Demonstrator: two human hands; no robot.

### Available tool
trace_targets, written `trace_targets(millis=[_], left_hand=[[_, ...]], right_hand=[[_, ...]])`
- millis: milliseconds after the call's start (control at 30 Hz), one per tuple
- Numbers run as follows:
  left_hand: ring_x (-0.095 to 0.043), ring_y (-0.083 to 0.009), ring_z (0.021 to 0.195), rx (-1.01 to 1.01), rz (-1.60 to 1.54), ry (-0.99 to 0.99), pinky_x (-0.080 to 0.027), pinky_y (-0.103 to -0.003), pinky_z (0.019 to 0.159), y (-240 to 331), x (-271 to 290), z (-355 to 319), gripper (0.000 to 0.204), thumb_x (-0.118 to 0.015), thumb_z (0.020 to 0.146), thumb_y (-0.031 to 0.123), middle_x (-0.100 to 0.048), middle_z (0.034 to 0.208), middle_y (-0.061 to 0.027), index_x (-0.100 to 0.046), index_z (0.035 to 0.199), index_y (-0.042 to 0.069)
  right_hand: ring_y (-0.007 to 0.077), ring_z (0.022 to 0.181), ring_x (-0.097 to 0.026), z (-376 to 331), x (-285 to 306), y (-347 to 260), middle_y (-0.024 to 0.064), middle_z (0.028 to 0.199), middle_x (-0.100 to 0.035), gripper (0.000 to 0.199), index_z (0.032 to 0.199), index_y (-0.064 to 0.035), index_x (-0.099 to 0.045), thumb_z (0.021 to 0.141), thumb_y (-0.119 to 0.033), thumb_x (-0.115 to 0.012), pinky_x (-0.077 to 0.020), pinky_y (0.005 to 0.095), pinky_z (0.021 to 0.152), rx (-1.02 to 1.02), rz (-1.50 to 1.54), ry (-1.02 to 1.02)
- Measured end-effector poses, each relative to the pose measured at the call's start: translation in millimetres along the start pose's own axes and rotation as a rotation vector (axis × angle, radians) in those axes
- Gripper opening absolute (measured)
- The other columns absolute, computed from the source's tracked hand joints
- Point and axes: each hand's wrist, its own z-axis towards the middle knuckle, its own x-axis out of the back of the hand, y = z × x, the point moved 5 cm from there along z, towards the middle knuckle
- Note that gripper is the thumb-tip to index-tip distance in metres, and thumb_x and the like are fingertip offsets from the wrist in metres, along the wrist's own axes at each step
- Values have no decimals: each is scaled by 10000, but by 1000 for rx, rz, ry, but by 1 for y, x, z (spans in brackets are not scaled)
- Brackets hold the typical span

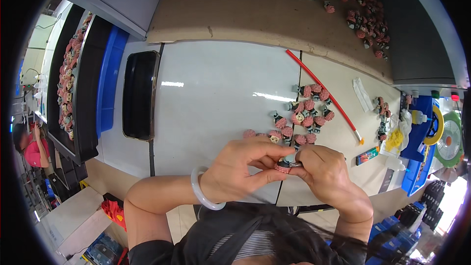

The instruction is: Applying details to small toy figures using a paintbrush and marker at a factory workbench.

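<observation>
My left hand (240,167), with a pale bangle on the wrist, pinches a small pink figurine (283,169) between thumb and fingers. It has a knobbly pink part and a grey-green and black part. My right hand (326,172) is closed against the figurine's right side. A small shiny piece shows at its fingertips, but I cannot make out what it is. Just beyond my hands, several similar pink figurines (309,105) lie loosely grouped on the white table (221,83).
A red stick (324,88) lies right of the figurines. A black tray (140,95) sits at left, near a long bin of figurines (68,78). More figurines (365,22) rest on the brown board (235,10) behind. At right are a small box (367,155) and yellow tape roll (434,127).
</observation>
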Motion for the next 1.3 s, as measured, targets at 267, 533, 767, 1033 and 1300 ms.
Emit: trace_targets(millis=[267,533,767,1033,1300], left_hand=[[-640,-173,781,-29,45,-1,-533,-262,691,2,-3,-1,401,-676,689,-64,-580,916,-105,-566,1071,-8],[-642,-184,771,-30,266,-2,-519,-267,684,6,3,2,374,-687,688,-21,-591,854,-102,-570,1043,-10],[-613,-149,720,-41,170,63,-509,-229,668,-3,-2,0,360,-675,659,-81,-557,911,-89,-581,1000,-11],[-599,-149,793,43,-18,110,-507,-231,701,-10,-4,-5,348,-673,716,-5,-525,920,-71,-530,1029,-53],[-595,-144,789,105,-28,137,-509,-258,721,-10,1,-1,400,-670,734,40,-522,912,-47,-486,1083,-29]], right_hand=[[244,516,-491,-5,1,-2,73,601,-442,291,674,-38,-442,644,-150,-709,-392,332,428,55,-45,53],[274,564,-496,-3,-2,1,85,632,-449,248,721,-59,-463,694,-219,-650,-399,367,477,72,-44,46],[241,689,-580,-7,2,3,72,724,-534,255,847,-52,-476,765,-275,-570,-473,345,546,74,-136,69],[225,650,-551,-16,2,1,44,693,-476,239,812,-82,-457,774,-286,-576,-442,335,497,109,-118,161],[269,678,-571,-10,10,5,72,749,-540,230,901,-85,-485,789,-269,-568,-457,371,540,69,-31,135]])
